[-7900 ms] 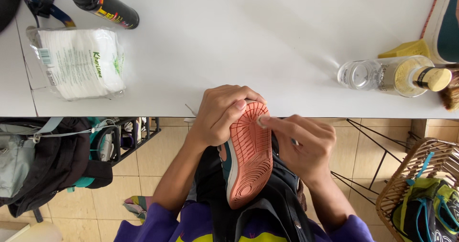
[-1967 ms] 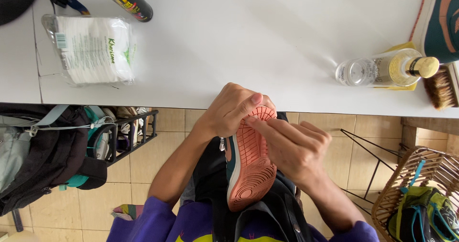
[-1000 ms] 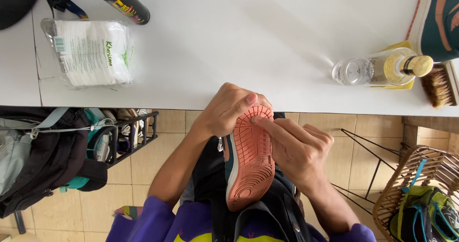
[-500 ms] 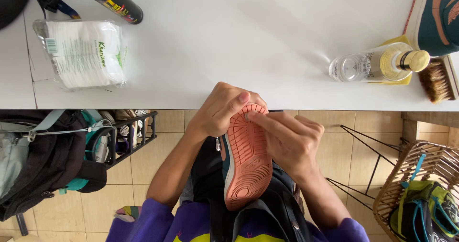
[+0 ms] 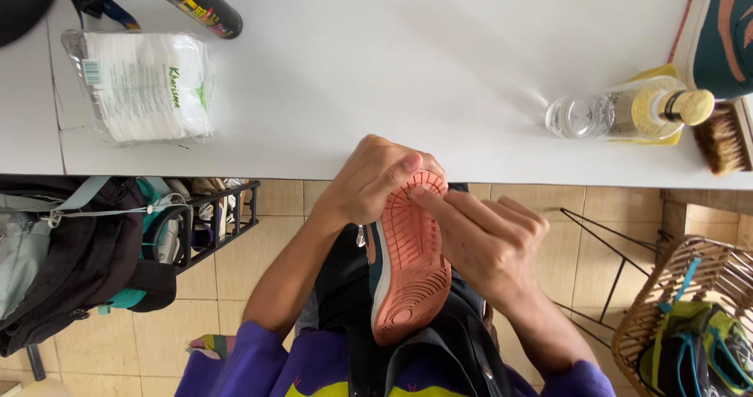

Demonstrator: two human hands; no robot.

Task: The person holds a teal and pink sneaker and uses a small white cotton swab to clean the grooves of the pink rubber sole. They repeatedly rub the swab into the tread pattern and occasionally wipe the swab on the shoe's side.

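both hands on one shoe point(image 5: 409, 264), held sole-up over the lap, just off the near edge of the white tabletop point(image 5: 392, 75). left hand point(image 5: 375, 181) wraps the toe end from 10 o'clock, thumb lying on the sole rim. right hand point(image 5: 486, 240) comes in from 3 o'clock, fingers nearly closed, fingertips pressed on the grooves near the toe; whether it pinches anything small i cannot tell. judgement: work on the sole is under way at the toe; the heel end at 6 o'clock is untouched just now. the salmon tread shows no obvious dirt. clear bottle point(image 5: 620, 114) and brush point(image 5: 722, 138) lie unused at 2 o'clock, pack of white wipes point(image 5: 145, 83) at 10 o'clock, spray can point(image 5: 196, 1) at 11 o'clock.
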